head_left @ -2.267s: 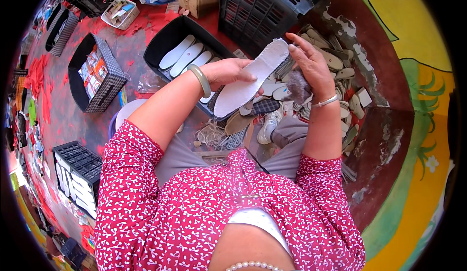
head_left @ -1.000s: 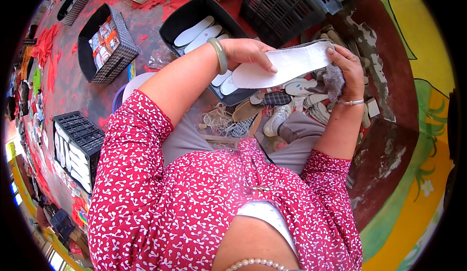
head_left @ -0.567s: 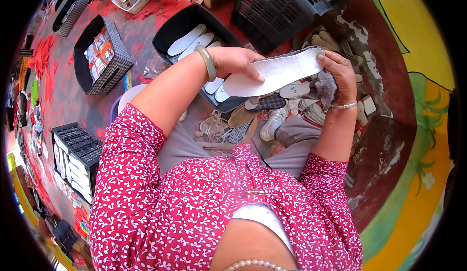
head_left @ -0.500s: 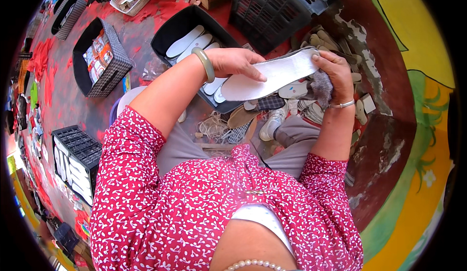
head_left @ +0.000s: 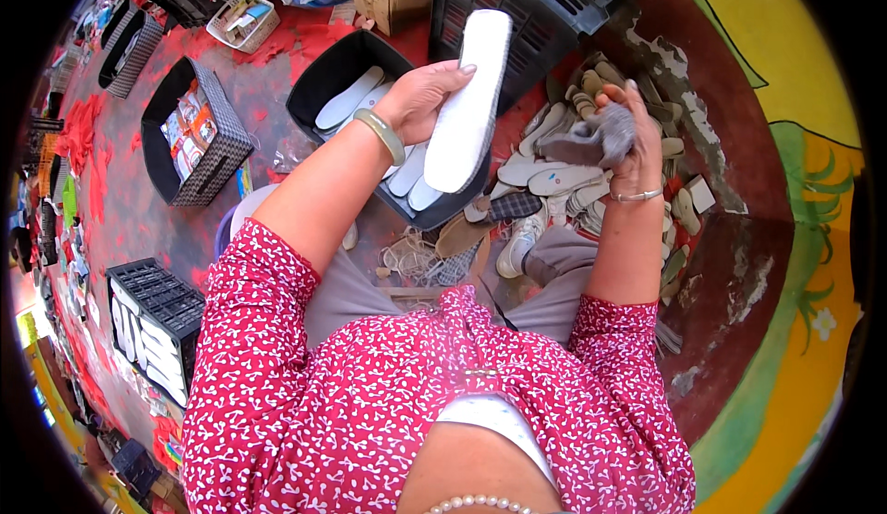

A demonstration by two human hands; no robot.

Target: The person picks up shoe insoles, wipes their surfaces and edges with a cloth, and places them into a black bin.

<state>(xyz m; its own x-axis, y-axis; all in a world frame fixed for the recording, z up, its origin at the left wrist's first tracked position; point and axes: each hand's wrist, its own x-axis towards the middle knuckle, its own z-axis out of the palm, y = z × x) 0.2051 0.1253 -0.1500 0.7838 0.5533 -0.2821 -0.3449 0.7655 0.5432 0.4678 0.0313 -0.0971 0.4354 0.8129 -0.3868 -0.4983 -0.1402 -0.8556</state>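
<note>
A white insole [head_left: 469, 98] stands tilted in my left hand [head_left: 422, 100], thumb on its face and fingers behind it. The far end of the insole points up and slightly right. On the right, my right hand [head_left: 632, 145] holds a fuzzy grey cloth [head_left: 596, 137], bunched against the palm and blurred a little. Below the left hand is a black bin [head_left: 314, 75] with several white insoles [head_left: 349, 96] in it. A heap of loose insoles [head_left: 564, 178] lies on the floor under the right hand.
A dark plastic crate [head_left: 545, 38] stands beyond the heap, beside a cardboard box [head_left: 393, 1]. Woven baskets [head_left: 222, 149] and a black crate of white pieces [head_left: 152, 315] stand to the left. The painted wall [head_left: 785, 200] rises at right. Tangled string [head_left: 411, 253] lies near my knees.
My right hand has let go of the insole and moved slightly away with the grey cloth. The left hand now holds the insole alone, turned from lying crosswise to nearly upright.
</note>
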